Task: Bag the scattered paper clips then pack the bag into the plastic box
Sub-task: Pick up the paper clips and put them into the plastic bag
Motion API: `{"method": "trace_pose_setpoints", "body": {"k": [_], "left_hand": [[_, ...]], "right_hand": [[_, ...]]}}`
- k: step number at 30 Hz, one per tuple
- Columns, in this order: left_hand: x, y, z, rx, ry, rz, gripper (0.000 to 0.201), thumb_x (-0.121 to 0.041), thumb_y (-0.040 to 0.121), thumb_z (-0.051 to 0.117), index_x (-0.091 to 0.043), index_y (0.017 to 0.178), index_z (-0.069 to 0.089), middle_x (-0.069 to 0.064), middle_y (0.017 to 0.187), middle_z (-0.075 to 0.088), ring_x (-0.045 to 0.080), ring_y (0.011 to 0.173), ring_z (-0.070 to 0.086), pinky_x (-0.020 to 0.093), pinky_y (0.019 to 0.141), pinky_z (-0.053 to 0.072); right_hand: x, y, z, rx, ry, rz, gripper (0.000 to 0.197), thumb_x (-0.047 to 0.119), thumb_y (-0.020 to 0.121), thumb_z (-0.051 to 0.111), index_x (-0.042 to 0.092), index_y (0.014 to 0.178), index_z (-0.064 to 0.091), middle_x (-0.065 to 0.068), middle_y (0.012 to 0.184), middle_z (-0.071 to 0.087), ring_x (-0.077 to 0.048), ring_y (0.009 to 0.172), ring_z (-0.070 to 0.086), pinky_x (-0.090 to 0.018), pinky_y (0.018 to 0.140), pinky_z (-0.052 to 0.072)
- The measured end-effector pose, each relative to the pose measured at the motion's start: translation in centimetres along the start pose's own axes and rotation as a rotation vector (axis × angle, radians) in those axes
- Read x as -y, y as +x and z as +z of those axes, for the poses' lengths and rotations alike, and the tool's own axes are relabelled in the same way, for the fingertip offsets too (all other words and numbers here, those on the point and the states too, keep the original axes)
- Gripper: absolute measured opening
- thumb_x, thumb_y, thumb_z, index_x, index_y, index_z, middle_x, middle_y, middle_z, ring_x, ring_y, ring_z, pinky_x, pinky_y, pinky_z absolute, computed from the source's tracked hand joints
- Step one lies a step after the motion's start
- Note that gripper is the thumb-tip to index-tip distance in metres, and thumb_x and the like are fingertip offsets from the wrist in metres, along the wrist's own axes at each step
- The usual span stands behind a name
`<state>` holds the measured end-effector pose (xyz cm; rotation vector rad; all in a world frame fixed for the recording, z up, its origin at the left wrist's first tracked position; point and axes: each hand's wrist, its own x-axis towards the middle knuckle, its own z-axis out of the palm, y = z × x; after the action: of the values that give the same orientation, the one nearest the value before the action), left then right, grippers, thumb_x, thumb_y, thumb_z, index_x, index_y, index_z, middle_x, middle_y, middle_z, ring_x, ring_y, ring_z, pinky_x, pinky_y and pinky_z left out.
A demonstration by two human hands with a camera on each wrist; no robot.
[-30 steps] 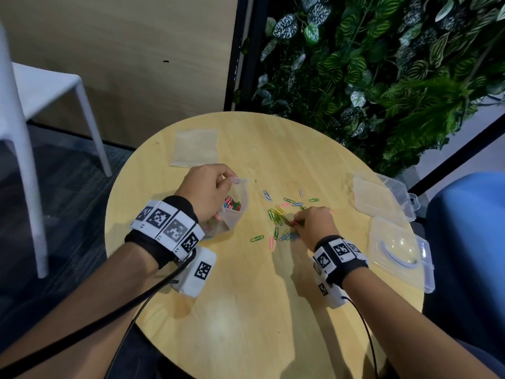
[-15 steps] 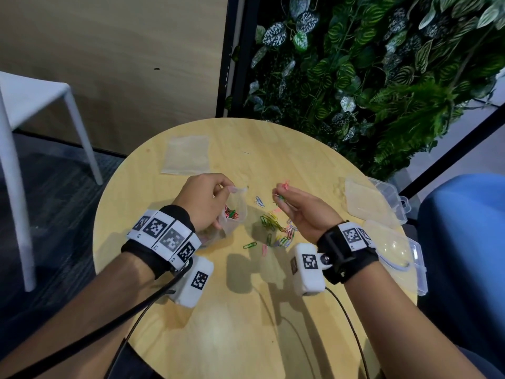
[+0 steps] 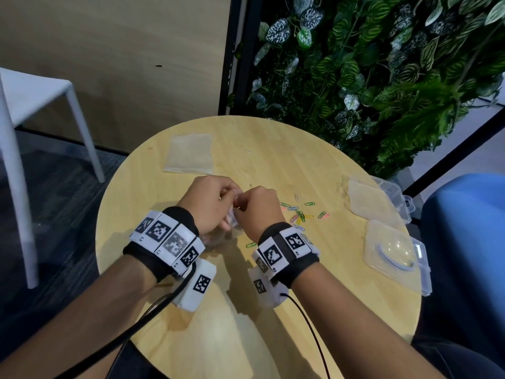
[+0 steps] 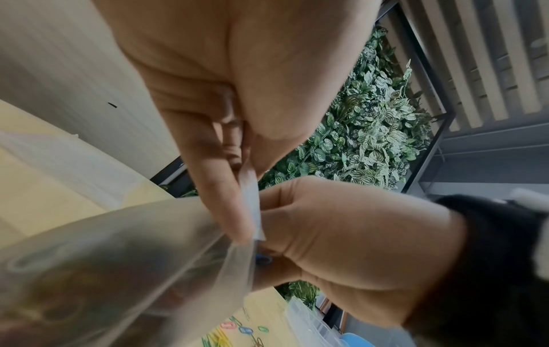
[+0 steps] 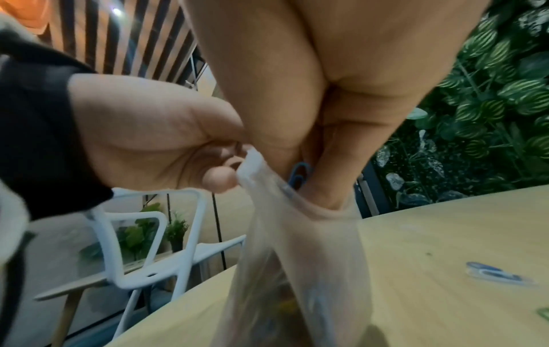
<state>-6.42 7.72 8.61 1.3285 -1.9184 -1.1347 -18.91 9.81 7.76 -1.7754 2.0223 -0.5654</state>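
Observation:
A clear plastic bag (image 5: 297, 270) with several colored clips inside hangs over the round wooden table (image 3: 246, 337). My left hand (image 3: 228, 199) pinches the bag's rim (image 4: 251, 206) between thumb and fingers and holds the mouth up. My right hand (image 3: 247, 205) is right against it, its fingertips inside the mouth, pinching a blue paper clip (image 5: 300, 175). Scattered paper clips (image 3: 300, 214) lie on the table just right of my hands. An open clear plastic box (image 3: 393, 253) sits at the table's right edge.
A second clear box (image 3: 377, 201) stands behind the first at the right edge. A spare flat bag (image 3: 191, 153) lies at the far left of the table. A white chair (image 3: 32, 99) stands left, a plant wall (image 3: 369, 64) behind, and a blue seat (image 3: 470, 242) right.
My right hand lifted from the clip pile and swung left to the bag's mouth with a clip. The left hand kept hold of the bag.

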Motion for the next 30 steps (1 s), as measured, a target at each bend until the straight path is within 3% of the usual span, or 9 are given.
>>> {"method": "trace_pose_setpoints", "body": {"k": [5, 9, 12, 17, 19, 21, 24, 27, 30], "left_hand": [[-0.1, 0.2, 0.0, -0.017, -0.006, -0.021, 0.017, -0.018, 0.1, 0.053, -0.02, 0.097, 0.069, -0.004, 0.086, 0.069, 0.018, 0.045, 0.069, 0.017, 0.042, 0.047], [-0.1, 0.2, -0.4, -0.029, -0.045, -0.028, 0.019, -0.017, 0.1, 0.053, -0.012, 0.102, 0.071, 0.009, 0.084, 0.071, 0.017, 0.046, 0.069, 0.016, 0.041, 0.047], [-0.2, 0.0, -0.4, -0.019, -0.058, -0.019, 0.019, -0.013, 0.1, 0.053, -0.012, 0.103, 0.071, 0.014, 0.081, 0.071, 0.021, 0.051, 0.071, 0.017, 0.042, 0.049], [0.4, 0.2, -1.1, -0.056, -0.029, -0.016, 0.021, -0.014, 0.101, 0.051, -0.015, 0.101, 0.072, 0.011, 0.077, 0.071, 0.023, 0.049, 0.071, 0.022, 0.043, 0.053], [0.7, 0.3, -1.5, -0.072, -0.025, -0.02, 0.021, -0.015, 0.101, 0.051, -0.016, 0.1, 0.072, 0.01, 0.078, 0.071, 0.023, 0.048, 0.071, 0.021, 0.043, 0.051], [0.9, 0.2, -1.6, -0.076, -0.023, -0.022, 0.021, -0.014, 0.101, 0.051, -0.017, 0.1, 0.072, 0.011, 0.081, 0.071, 0.021, 0.047, 0.071, 0.018, 0.042, 0.049], [1.1, 0.0, -1.9, -0.071, -0.024, -0.024, 0.021, -0.014, 0.101, 0.051, -0.017, 0.101, 0.072, 0.012, 0.082, 0.071, 0.02, 0.046, 0.07, 0.02, 0.043, 0.05], [1.3, -0.2, -2.5, -0.083, -0.021, -0.027, 0.021, -0.015, 0.101, 0.05, -0.016, 0.101, 0.071, 0.012, 0.081, 0.072, 0.019, 0.045, 0.07, 0.018, 0.042, 0.047], [1.4, -0.2, -2.7, -0.09, -0.033, -0.034, 0.021, -0.016, 0.101, 0.051, -0.016, 0.101, 0.072, 0.011, 0.082, 0.072, 0.019, 0.045, 0.069, 0.014, 0.041, 0.043]], "right_hand": [[0.3, 0.7, -1.4, 0.135, -0.011, 0.041, 0.019, 0.013, 0.084, 0.054, 0.01, 0.071, 0.068, -0.007, 0.062, 0.053, -0.015, 0.049, 0.042, -0.02, 0.045, 0.027], [0.4, 0.7, -2.3, 0.22, 0.005, -0.022, 0.022, 0.005, 0.083, 0.057, 0.02, 0.079, 0.072, 0.004, 0.069, 0.061, -0.017, 0.067, 0.053, -0.018, 0.059, 0.037], [0.6, 0.0, -2.1, 0.129, -0.176, -0.181, 0.035, 0.006, 0.078, 0.056, 0.028, 0.052, 0.062, 0.006, 0.053, 0.053, -0.023, 0.067, 0.045, -0.021, 0.062, 0.037], [-3.2, -0.4, -4.3, 0.049, 0.36, -0.055, 0.027, -0.004, 0.079, 0.058, 0.013, 0.087, 0.078, 0.003, 0.074, 0.073, -0.012, 0.07, 0.067, -0.02, 0.07, 0.053], [-7.0, 0.7, -5.2, -0.084, 0.195, 0.089, 0.027, 0.006, 0.086, 0.058, 0.013, 0.108, 0.072, -0.005, 0.101, 0.073, -0.016, 0.09, 0.066, -0.027, 0.083, 0.052], [-11.5, 2.1, -5.3, 0.028, -0.181, 0.308, 0.045, 0.027, 0.094, 0.054, 0.011, 0.135, 0.05, -0.014, 0.133, 0.056, -0.029, 0.117, 0.055, -0.033, 0.095, 0.045], [-15.8, 4.4, -3.4, 0.119, -0.283, 0.56, 0.063, 0.043, 0.095, 0.041, 0.007, 0.145, 0.026, -0.025, 0.142, 0.038, -0.043, 0.125, 0.042, -0.044, 0.099, 0.041], [-15.3, 6.6, -1.2, 0.048, -0.263, 0.496, 0.058, 0.041, 0.098, 0.034, 0.006, 0.144, 0.028, -0.025, 0.144, 0.035, -0.046, 0.128, 0.037, -0.05, 0.103, 0.037], [-13.8, 8.1, 0.2, 0.194, -0.423, 0.225, 0.047, 0.032, 0.1, 0.029, 0.007, 0.139, 0.033, -0.018, 0.143, 0.037, -0.043, 0.123, 0.041, -0.045, 0.096, 0.038]]}}
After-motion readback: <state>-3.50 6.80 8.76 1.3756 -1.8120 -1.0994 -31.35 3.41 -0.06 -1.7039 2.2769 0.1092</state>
